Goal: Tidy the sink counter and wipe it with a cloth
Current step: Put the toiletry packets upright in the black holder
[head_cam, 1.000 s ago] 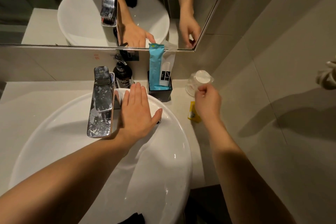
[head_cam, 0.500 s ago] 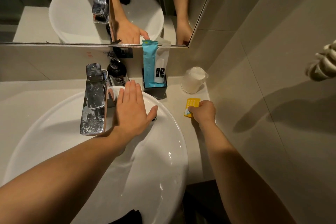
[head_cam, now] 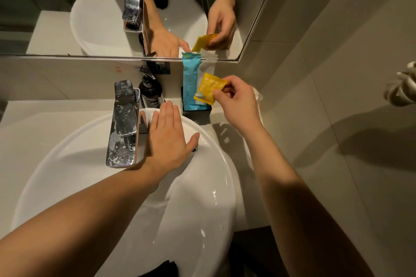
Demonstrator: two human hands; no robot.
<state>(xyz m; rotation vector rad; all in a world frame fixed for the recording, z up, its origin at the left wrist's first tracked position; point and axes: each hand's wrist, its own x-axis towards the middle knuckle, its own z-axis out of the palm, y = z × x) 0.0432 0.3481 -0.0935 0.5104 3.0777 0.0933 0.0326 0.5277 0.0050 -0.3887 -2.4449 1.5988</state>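
My right hand (head_cam: 236, 99) pinches a small yellow packet (head_cam: 209, 89) and holds it in the air just above the black holder (head_cam: 199, 114). That holder stands against the back wall with a blue packet (head_cam: 189, 78) and a white packet (head_cam: 208, 60) upright in it. My left hand (head_cam: 167, 139) lies flat, fingers spread, on the back rim of the white basin (head_cam: 67, 159), right of the chrome tap (head_cam: 123, 126). A clear plastic cup (head_cam: 257, 95) is mostly hidden behind my right hand. No cloth is visible.
A dark pump bottle (head_cam: 150, 91) stands between tap and holder. The pale counter (head_cam: 45, 110) runs left of the basin, with a narrow strip to its right. A mirror (head_cam: 67, 7) is above, a tiled wall (head_cam: 337, 74) on the right, and a rolled towel (head_cam: 400, 90) at the far right.
My right hand left the cup, took the yellow packet from the counter and raised it to above the black holder. My left hand has stayed on the basin rim.
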